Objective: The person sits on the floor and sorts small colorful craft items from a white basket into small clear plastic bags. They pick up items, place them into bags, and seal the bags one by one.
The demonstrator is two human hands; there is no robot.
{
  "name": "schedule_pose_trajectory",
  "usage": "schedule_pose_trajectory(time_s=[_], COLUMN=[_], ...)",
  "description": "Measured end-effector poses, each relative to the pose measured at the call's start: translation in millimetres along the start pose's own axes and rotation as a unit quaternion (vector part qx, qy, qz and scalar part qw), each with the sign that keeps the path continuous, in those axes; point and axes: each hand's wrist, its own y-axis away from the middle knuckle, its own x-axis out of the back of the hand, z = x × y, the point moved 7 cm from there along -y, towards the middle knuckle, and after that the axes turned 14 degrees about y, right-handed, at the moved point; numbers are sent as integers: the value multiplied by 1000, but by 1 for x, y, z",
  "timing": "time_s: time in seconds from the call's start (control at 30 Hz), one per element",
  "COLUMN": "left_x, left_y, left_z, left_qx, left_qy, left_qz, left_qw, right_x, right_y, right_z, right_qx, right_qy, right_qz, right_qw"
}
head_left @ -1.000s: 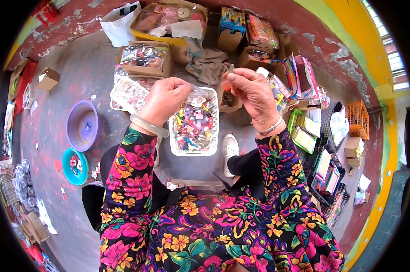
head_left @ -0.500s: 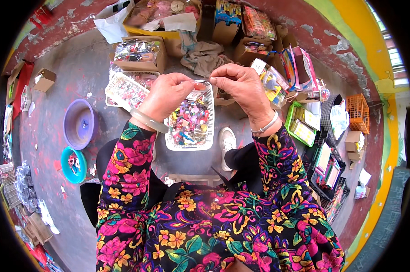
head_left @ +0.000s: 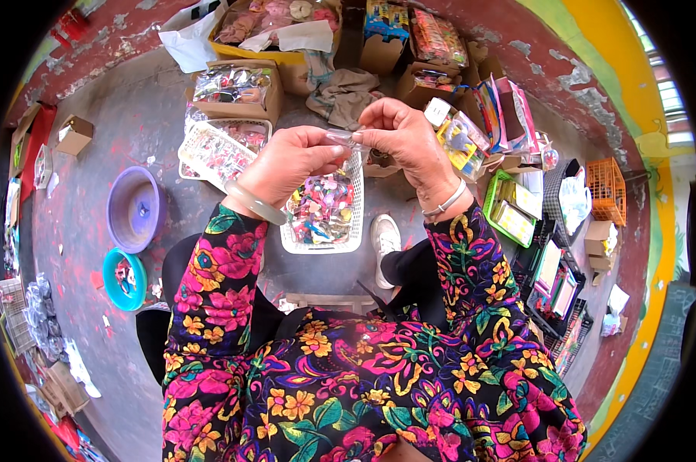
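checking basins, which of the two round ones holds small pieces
The turquoise basin, the smaller one, lower in the picture: red and white bits lie inside. The larger purple basin shows only a small dark spot.

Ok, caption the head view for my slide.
Left hand and right hand pinch a small clear plastic piece above a white basket of colourful trinkets.

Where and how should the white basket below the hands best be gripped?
Probably by both long side rims, coming from above, one grip on each. The white basket stands upright, rectangular and open-topped, so opposite holds should keep its loose colourful pieces level. Its far end is partly hidden.
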Motion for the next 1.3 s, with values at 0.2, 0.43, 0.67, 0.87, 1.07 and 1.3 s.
schedule_pose_trajectory(time_s=[0.2,0.43,0.67,0.87,1.07,1.3], left_x=[4,-2,-5,0,1,-8], left_y=[-1,4,0,-2,-1,1], left_z=[1,7,4,6,5,0], left_qx=[-3,-2,-17,-56,-56,-52], left_qy=[5,12,14,39,10,-1], left_qz=[24,37,33,34,46,15], left_qw=[1000,999,999,997,997,999], right_x=[6,8,8,0,-6,-6], right_y=[2,2,7,17,20,14], right_z=[-1,6,-19,-53,-57,-38], right_qx=[4,-22,117,304,329,288], right_qy=[-2,-89,74,332,363,329], right_qz=[20,40,56,55,22,-73], right_qw=[1000,995,989,891,872,896])
